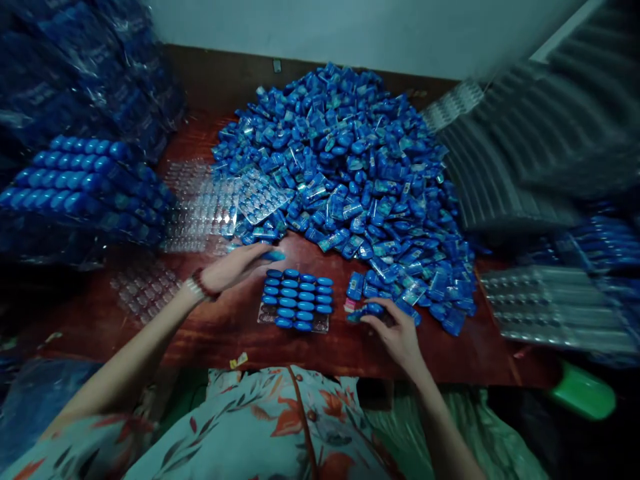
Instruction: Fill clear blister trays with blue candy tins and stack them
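Note:
A clear plastic tray [320, 324] lies on the table in front of me, with rows of glossy blue oval pieces [289, 293] in its cups. Just beyond its upper left corner, my left hand [240, 268] has its fingers closed around a blue oval piece [274, 255], somewhat blurred. To the right of the tray, my right hand [399, 331] pinches another blue oval piece [371, 309] between thumb and fingers. Several blue wrapped pieces [356, 285] lie right beside that hand, along with a small pink bit [350, 305].
A large heap of blue wrapped pieces [340, 160] covers the table's back. Clear moulded trays [200, 207] lie at left, near stacked filled trays [75, 177]. Tall tray stacks [520, 160] stand at right. A green object [584, 392] sits by the right front edge.

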Available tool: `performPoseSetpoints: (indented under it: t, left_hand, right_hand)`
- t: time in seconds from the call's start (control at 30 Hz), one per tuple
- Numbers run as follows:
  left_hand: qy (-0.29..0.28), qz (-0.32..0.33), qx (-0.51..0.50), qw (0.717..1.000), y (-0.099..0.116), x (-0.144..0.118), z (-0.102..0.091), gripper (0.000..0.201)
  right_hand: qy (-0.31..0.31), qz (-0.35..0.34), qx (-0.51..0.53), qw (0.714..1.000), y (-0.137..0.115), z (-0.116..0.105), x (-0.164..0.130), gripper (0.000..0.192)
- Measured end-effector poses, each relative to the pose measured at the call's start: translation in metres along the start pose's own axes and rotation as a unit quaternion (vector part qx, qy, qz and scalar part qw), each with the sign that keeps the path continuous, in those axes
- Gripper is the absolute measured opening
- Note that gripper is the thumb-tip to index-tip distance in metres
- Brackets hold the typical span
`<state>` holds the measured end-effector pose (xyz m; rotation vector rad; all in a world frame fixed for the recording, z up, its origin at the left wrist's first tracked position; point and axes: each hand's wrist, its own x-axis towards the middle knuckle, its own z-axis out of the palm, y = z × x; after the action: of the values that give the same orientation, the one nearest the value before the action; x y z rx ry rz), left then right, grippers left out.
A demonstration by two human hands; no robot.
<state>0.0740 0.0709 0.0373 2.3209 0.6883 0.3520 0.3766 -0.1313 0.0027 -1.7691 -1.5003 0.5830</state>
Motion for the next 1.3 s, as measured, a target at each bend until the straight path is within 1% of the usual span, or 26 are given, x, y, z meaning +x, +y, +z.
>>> performPoseSetpoints:
  t: [0.03, 0.1, 0.17, 0.2, 0.23, 0.3, 0.37, 0.4, 0.5, 0.57, 0.63, 0.67, 0.7, 0.77, 0.83, 0.9, 0.97, 1.07, 1.13, 1.2, 1.3]
  left_hand:
    - [0.023, -0.036, -0.048, 0.998, 0.004, -0.025, -0.004, 0.029]
    - [0.077, -0.117, -0.148, 0.979, 0.01, -0.069, -0.003, 0.027]
    - [0.141, -0.191, -0.218, 0.947, 0.015, -0.102, 0.01, 0.026]
    - [0.169, -0.221, -0.241, 0.93, 0.017, -0.113, 0.019, 0.027]
    - [0.193, -0.246, -0.258, 0.914, 0.018, -0.121, 0.029, 0.029]
    - [0.228, -0.287, -0.276, 0.888, 0.021, -0.126, 0.05, 0.033]
    - [0.251, -0.31, -0.276, 0.875, 0.024, -0.121, 0.066, 0.033]
    - [0.259, -0.311, -0.27, 0.874, 0.026, -0.117, 0.071, 0.031]
    - [0.296, -0.283, -0.24, 0.88, 0.033, -0.104, 0.083, 0.025]
    - [0.335, -0.256, -0.202, 0.884, 0.036, -0.1, 0.091, 0.028]
    - [0.35, -0.213, -0.13, 0.903, 0.036, -0.101, 0.101, 0.032]
    - [0.337, -0.178, -0.087, 0.92, 0.035, -0.103, 0.105, 0.031]
    - [0.313, -0.131, -0.045, 0.94, 0.033, -0.105, 0.109, 0.031]
    - [0.251, -0.022, 0.022, 0.967, 0.028, -0.11, 0.112, 0.037]
    - [0.195, 0.067, 0.064, 0.976, 0.023, -0.111, 0.108, 0.042]
    - [0.157, 0.118, 0.097, 0.976, 0.02, -0.108, 0.1, 0.044]
    - [0.133, 0.156, 0.121, 0.971, 0.017, -0.104, 0.091, 0.042]
    - [0.113, 0.189, 0.14, 0.965, 0.014, -0.1, 0.084, 0.041]
    - [0.103, 0.191, 0.139, 0.966, 0.013, -0.1, 0.084, 0.04]
    - [0.104, 0.174, 0.133, 0.97, 0.012, -0.101, 0.086, 0.04]
    - [0.109, 0.132, 0.128, 0.977, 0.013, -0.102, 0.089, 0.039]
  right_hand:
    - [0.002, 0.013, 0.028, 1.0, -0.004, 0.007, -0.013, 0.024]
    - [-0.002, 0.004, 0.051, 0.999, -0.011, 0.024, -0.033, 0.02]
    - [0.002, -0.035, 0.034, 0.999, -0.013, 0.042, -0.043, 0.019]
    - [0.005, -0.058, 0.017, 0.998, -0.013, 0.048, -0.045, 0.021]
    - [0.002, -0.083, -0.004, 0.997, -0.011, 0.053, -0.045, 0.025]
    - [-0.023, -0.131, -0.058, 0.989, -0.007, 0.057, -0.042, 0.029]
    - [-0.065, -0.171, -0.105, 0.977, -0.005, 0.055, -0.036, 0.031]
    - [-0.081, -0.187, -0.116, 0.972, -0.005, 0.053, -0.033, 0.031]
    - [-0.1, -0.21, -0.099, 0.968, -0.004, 0.052, -0.028, 0.032]
    - [-0.089, -0.2, -0.081, 0.972, -0.001, 0.054, -0.028, 0.032]
    - [-0.07, -0.189, -0.087, 0.976, 0.003, 0.057, -0.031, 0.032]
    - [-0.061, -0.188, -0.101, 0.975, 0.005, 0.057, -0.032, 0.032]
    - [-0.055, -0.191, -0.124, 0.972, 0.006, 0.057, -0.033, 0.032]
    - [-0.055, -0.205, -0.191, 0.958, 0.005, 0.055, -0.034, 0.031]
    - [-0.069, -0.221, -0.265, 0.936, 0.0, 0.051, -0.031, 0.029]
    - [-0.091, -0.236, -0.32, 0.913, -0.006, 0.046, -0.026, 0.028]
    - [-0.105, -0.257, -0.346, 0.896, -0.011, 0.043, -0.019, 0.028]
    - [-0.101, -0.294, -0.36, 0.88, -0.013, 0.04, -0.012, 0.028]
    - [-0.095, -0.309, -0.368, 0.872, -0.013, 0.038, -0.01, 0.029]
    - [-0.096, -0.313, -0.377, 0.866, -0.013, 0.038, -0.009, 0.028]
    - [-0.11, -0.304, -0.399, 0.858, -0.019, 0.038, -0.009, 0.027]
